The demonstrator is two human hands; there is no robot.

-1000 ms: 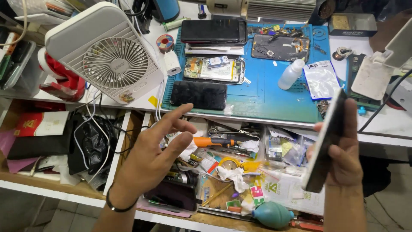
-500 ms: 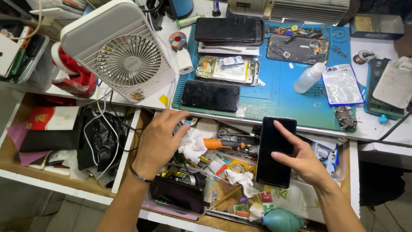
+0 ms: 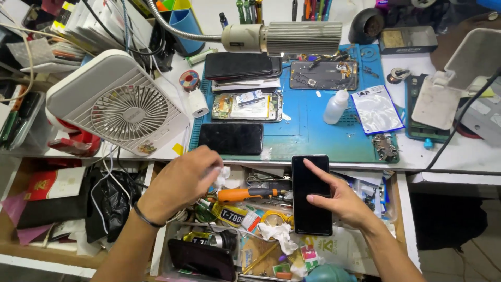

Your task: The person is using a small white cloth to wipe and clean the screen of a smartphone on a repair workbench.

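A black phone (image 3: 311, 194) is held screen-up over the open drawer (image 3: 402, 219), just near of the blue mat (image 3: 308, 130), by the right hand (image 3: 339, 201), whose thumb and fingers are spread along its right edge with the forefinger laid across the glass. A crumpled white tissue (image 3: 223, 175) is pinched in the curled fingers of the left hand (image 3: 182, 183), left of the phone and above an orange-handled screwdriver (image 3: 245, 194). A white fan (image 3: 117, 107) stands far left.
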